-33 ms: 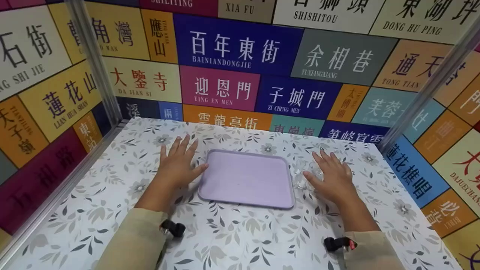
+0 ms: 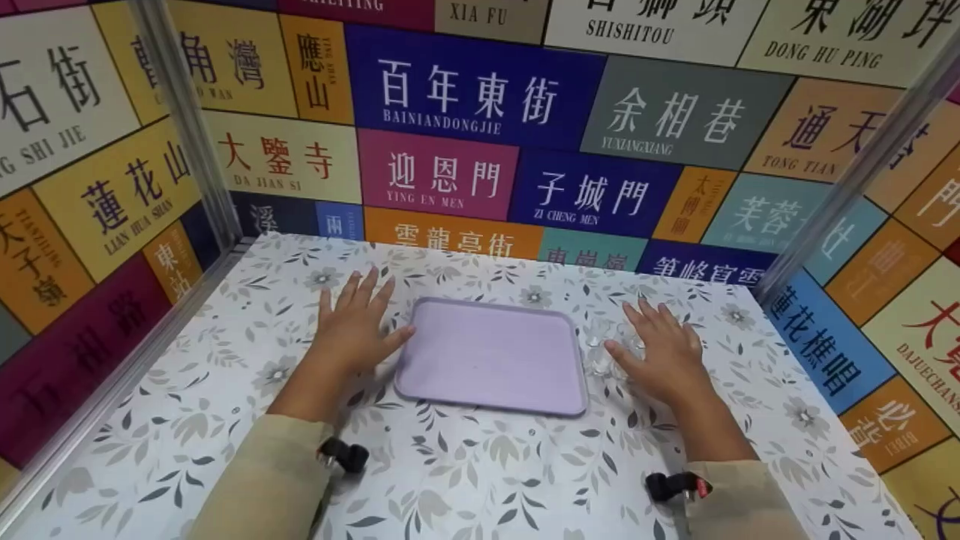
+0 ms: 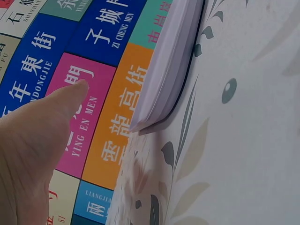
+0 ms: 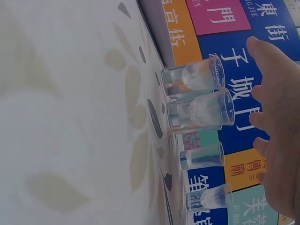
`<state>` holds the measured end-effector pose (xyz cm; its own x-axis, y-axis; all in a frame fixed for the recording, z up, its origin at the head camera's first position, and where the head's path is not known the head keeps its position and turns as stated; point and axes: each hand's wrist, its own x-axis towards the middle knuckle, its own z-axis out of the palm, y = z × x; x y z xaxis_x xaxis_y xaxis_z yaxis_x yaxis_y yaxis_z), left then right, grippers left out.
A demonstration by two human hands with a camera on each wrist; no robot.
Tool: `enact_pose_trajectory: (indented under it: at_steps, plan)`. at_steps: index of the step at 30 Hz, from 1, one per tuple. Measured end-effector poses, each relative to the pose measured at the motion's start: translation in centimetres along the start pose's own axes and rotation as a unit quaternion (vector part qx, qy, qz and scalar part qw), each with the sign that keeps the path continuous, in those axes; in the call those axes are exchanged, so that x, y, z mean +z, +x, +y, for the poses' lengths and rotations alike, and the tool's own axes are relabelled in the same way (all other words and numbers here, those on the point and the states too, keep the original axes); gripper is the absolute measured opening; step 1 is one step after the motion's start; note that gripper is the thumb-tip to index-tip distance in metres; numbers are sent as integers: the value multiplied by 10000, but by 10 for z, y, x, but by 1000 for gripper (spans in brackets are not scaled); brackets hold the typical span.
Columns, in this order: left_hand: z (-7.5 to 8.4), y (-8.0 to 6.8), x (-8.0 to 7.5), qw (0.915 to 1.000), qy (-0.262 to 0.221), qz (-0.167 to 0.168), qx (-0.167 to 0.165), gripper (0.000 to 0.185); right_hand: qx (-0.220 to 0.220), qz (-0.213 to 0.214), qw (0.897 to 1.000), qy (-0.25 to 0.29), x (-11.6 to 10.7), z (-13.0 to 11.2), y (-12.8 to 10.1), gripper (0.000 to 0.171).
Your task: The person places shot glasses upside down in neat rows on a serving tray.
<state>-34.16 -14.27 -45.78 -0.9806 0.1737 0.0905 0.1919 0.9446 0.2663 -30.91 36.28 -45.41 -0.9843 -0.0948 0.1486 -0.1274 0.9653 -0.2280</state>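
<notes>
Clear glass is what the right hand (image 2: 667, 360) hovers over: its fingers (image 4: 262, 54) are straight and spread apart, gripping nothing, with four small glasses (image 4: 199, 115) standing upright on the desk just under and beside the fingertips. In the right wrist view the glasses stand in a loose row; the two nearest the thumb almost touch each other, and the other two stand a little apart. From the head view the glasses (image 2: 607, 349) sit between the right thumb and the tray.

On the other side, the left hand (image 2: 352, 334) lies flat on the desk (image 2: 480, 472), fingers (image 2: 367, 289) straight and fanned apart, holding nothing. Its thumb tip reaches the left edge of the lilac tray (image 2: 491, 356); whether it touches the rim cannot be told. In the left wrist view the tray (image 3: 171, 61) rim rises just beyond the thumb (image 3: 61, 101), with a gap between them.

Between the two hands the tray lies flat on the floral-patterned desk. Beige sleeves (image 2: 262, 480) cover both forearms, each with a black wrist mount. Walls (image 2: 480, 97) of coloured panels with street names surround the desk on three sides.
</notes>
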Motion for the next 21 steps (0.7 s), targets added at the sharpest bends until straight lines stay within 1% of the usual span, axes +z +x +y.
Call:
enact_pose_trajectory:
  at_steps: [4, 6, 8, 11, 13, 19, 21]
  plan:
    - [-1, 1, 2, 9999, -71, -105, 56, 103, -4, 33, 10000, 21, 0, 1, -1, 93]
    - [-2, 0, 2, 9997, -124, -160, 156, 103, -17, 59, 10000, 36, 1, 1, 0, 92]
    - [-3, -1, 3, 9991, -189, -225, 307, 103, -30, 81, 9999, 69, 2, 2, -1, 90]
    - [-5, -6, 5, 9968, -369, -314, 634, 101, -35, 115, 9999, 116, 3, 3, -2, 89]
    - [-6, -8, 7, 9952, -459, -403, 769, 102, -30, 126, 9998, 143, 3, 3, -3, 88]
    - [-8, -14, 13, 9919, -574, -584, 968, 107, 73, 178, 9996, 195, -1, 5, -1, 87]
    - [-8, -16, 14, 9902, -600, -703, 1051, 109, 143, 177, 9995, 216, -2, 8, 0, 86]
